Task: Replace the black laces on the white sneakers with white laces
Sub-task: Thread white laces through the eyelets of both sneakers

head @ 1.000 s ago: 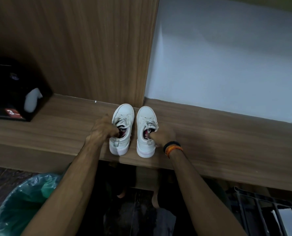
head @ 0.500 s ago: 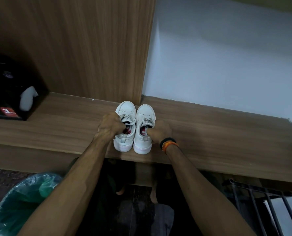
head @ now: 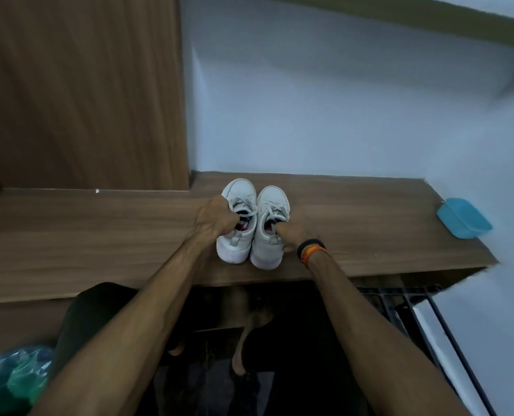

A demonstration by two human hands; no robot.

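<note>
Two small white sneakers stand side by side on the wooden counter, toes pointing away from me. Both show pale laces; no black laces are visible. My left hand grips the left sneaker with its fingers hooked inside the opening. My right hand holds the right sneaker the same way, fingers tucked into the collar. A black and orange band sits on my right wrist.
A blue plastic box lies at the counter's far right end. A wooden panel rises behind on the left, a pale wall on the right. A green-lined bin is at lower left, a black metal rack at lower right.
The two sneakers were brought together until they touch, and slid a little to the right on the counter. My view swung right, revealing the blue box and losing the black item at left.
</note>
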